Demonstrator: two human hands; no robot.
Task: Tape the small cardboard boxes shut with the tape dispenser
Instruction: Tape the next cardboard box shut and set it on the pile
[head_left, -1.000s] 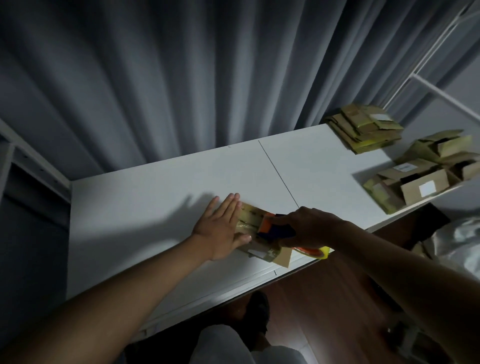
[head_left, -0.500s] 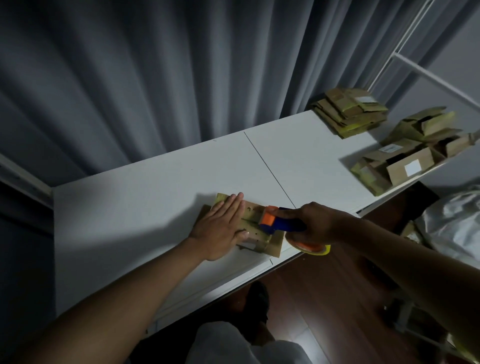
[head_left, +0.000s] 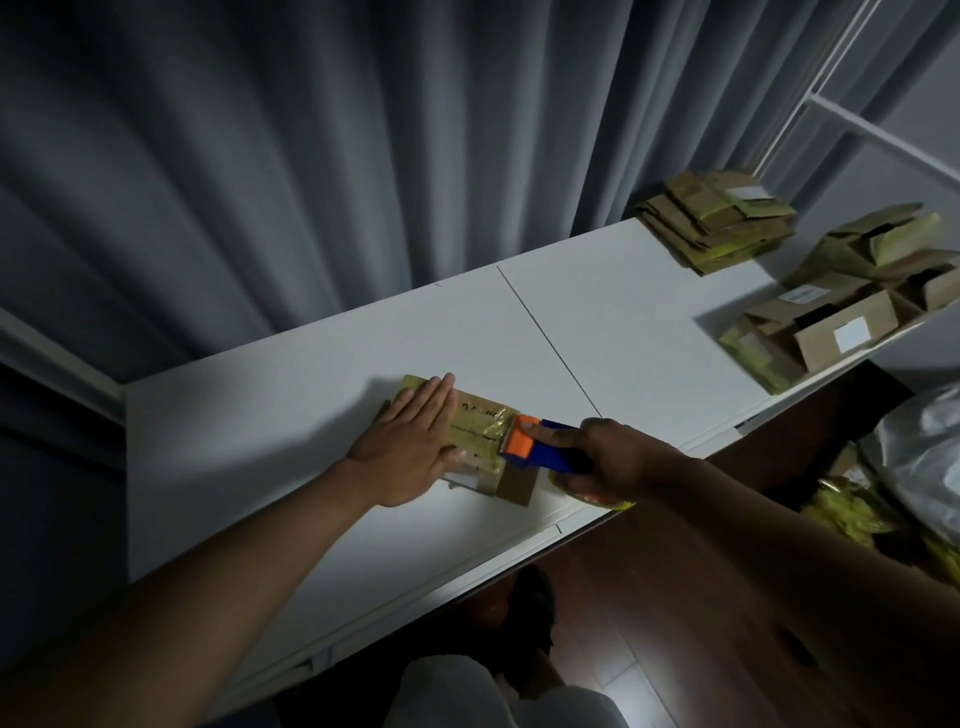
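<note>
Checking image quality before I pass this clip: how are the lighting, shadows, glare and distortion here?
Head view: dim room, but the white table is the brightest area; the left hand casts a soft shadow to its left beside the box; fresh tape by the tape dispenser shows slight glare; the right hand is dark but readable; wide-angle bending at the edges; curtain slightly soft.

Home packing room — curtain, white table, stacked boxes.

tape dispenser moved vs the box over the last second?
Yes. The tape dispenser, gripped by the right hand, has slid toward the box's right end; its orange head now sits at that edge, farther from the left hand.
</note>
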